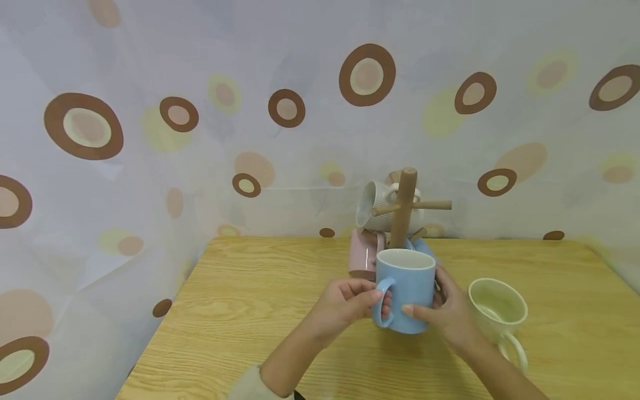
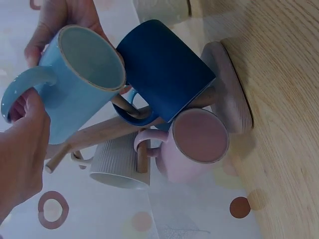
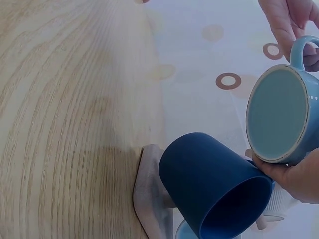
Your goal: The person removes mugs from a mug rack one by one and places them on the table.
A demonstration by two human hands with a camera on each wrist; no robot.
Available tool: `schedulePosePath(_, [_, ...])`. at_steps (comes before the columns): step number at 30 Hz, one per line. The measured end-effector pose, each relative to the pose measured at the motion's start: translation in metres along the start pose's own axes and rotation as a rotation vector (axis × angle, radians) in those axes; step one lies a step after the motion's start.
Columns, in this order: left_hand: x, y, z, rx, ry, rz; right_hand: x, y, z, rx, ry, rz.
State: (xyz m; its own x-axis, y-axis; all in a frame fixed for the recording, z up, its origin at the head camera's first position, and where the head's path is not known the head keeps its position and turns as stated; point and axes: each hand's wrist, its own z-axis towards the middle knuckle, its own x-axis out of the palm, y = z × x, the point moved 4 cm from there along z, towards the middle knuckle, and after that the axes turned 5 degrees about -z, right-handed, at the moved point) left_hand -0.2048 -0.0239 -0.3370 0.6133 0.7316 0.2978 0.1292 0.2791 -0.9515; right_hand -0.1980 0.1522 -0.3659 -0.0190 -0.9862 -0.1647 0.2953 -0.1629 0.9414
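Observation:
A light blue mug (image 1: 412, 294) is held upright between both hands, above the table and in front of a wooden mug rack (image 1: 404, 208). My left hand (image 1: 345, 303) pinches its handle, fingers through the loop. The right hand (image 1: 452, 314) grips the mug's body from the other side, thumb across the front. On the rack hang a white ribbed mug (image 1: 375, 205), a pink mug (image 1: 362, 253) and a dark blue mug (image 2: 164, 69). The dark blue one is close to the held mug and the right fingers in the left wrist view.
A pale green mug (image 1: 497, 305) stands on the wooden table (image 1: 250, 289), right of my right hand, its handle towards me. Wooden pegs stick out from the rack's post, one pointing right (image 1: 435, 205). A circle-patterned sheet (image 1: 310, 144) hangs behind the table.

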Motion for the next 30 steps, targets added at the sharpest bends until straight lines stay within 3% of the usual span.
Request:
schedulePosePath(7, [0.004, -0.001, 0.0, -0.124, -0.095, -0.074, 0.002, -0.001, -0.001, -0.036, 0.017, 0.013])
schedulePosePath(15, [0.01, -0.007, -0.005, -0.167, -0.093, -0.113, 0.005, 0.003, -0.004, -0.066, 0.037, -0.012])
schedulePosePath(21, [0.012, -0.008, -0.01, -0.152, -0.12, -0.054, 0.007, 0.005, -0.006, -0.05, 0.09, -0.01])
schedulePosePath(30, [0.011, -0.006, -0.019, -0.103, -0.171, 0.024, 0.009, 0.008, -0.003, -0.038, 0.178, -0.169])
